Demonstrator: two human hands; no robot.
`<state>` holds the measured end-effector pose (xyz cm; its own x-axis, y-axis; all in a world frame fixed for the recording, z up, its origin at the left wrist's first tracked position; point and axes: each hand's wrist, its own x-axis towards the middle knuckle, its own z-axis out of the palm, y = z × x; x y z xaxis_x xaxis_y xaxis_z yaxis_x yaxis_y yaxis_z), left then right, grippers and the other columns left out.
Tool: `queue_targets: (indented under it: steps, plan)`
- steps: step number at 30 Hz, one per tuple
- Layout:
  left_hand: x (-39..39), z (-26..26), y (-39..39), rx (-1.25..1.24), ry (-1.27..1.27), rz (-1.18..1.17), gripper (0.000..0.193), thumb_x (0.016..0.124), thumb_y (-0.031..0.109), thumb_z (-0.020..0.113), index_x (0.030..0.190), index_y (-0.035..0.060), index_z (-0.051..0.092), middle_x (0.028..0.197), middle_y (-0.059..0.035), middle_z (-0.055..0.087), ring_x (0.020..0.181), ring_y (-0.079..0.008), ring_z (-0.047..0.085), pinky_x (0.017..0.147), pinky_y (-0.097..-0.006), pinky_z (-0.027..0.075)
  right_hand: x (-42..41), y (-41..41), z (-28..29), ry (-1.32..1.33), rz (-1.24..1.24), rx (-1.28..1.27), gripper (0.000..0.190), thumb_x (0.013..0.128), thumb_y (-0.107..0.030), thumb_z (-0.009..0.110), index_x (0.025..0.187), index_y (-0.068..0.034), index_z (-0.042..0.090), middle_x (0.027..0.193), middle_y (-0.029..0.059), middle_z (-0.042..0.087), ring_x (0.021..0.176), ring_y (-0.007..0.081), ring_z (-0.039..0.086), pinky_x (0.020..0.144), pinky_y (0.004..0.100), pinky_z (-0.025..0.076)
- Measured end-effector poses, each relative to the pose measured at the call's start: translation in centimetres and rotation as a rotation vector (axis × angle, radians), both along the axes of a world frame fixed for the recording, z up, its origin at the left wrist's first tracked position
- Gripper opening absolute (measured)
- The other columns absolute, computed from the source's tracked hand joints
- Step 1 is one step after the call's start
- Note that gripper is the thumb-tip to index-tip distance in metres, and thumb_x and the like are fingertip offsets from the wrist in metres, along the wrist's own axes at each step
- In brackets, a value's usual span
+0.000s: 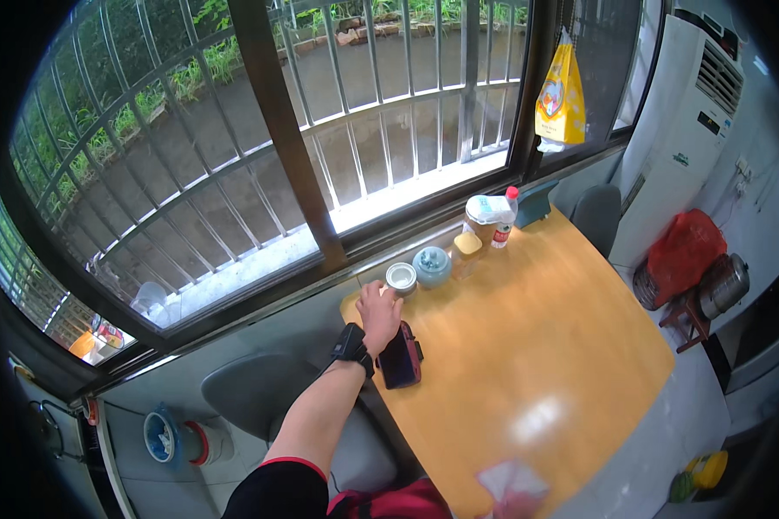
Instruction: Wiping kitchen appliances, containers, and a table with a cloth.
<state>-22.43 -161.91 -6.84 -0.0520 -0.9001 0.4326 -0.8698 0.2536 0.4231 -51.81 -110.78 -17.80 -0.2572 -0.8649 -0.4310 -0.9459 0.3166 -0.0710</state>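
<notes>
My left hand [380, 310], with a black device strapped to the wrist, reaches to the table's far left corner. Its fingertips are at the near side of a small white round container [401, 277]; whether they grip it is hidden. Beside that stands a pale blue lidded ceramic jar [433, 266]. A phone in a reddish case [400, 363] lies below my left wrist, partly covered by it. At the table's near edge my right hand [518, 505], blurred, is on a whitish-pink cloth [509, 479] and seems to hold it.
Along the window side of the wooden table [545, 311] stand a yellow-lidded clear jar [467, 250], a white-topped container [485, 211], a red-capped plastic bottle [505, 224] and a blue-green stand or case [535, 204]. Grey chairs [253, 396] flank the table; a lined bin [160, 436] stands lower left.
</notes>
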Motion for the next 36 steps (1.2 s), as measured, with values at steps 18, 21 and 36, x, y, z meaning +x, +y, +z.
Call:
queue_targets:
  steps: [18,21,36]
  plan:
    - [2.6,-6.0,-10.9,0.609,1.022,-0.281,0.011,0.082,0.019,0.068,0.090,0.0122,0.071,0.078,-0.0061,0.066,0.078,-0.0168,0.060,0.070,-0.0319,0.045,2.9,-3.8,0.6,0.179,-0.218,-0.032,0.064,0.086,-0.053,0.041,0.138,-0.017,0.039,0.110,0.0203,0.055,0.103,0.0433,0.051,0.091,0.0672,0.028]
    - [1.8,-7.1,-11.4,0.605,1.062,-0.247,0.013,0.085,0.020,0.065,0.092,0.0099,0.071,0.072,-0.0098,0.067,0.064,-0.0131,0.060,0.060,-0.0267,0.046,1.6,-1.1,-3.1,-0.067,-0.433,-0.175,0.064,0.084,-0.055,0.042,0.137,-0.018,0.040,0.112,0.0179,0.054,0.103,0.0399,0.052,0.092,0.0642,0.030]
    - [1.0,-4.1,-10.5,0.024,0.233,-0.100,0.010,0.078,0.002,0.056,0.086,0.0034,0.062,0.089,-0.0180,0.059,0.086,-0.0364,0.057,0.076,-0.0441,0.047,2.4,-0.6,-3.1,0.302,-0.191,-0.139,0.074,0.084,-0.060,0.040,0.144,-0.019,0.032,0.113,0.0218,0.049,0.099,0.0493,0.048,0.082,0.0673,0.033]
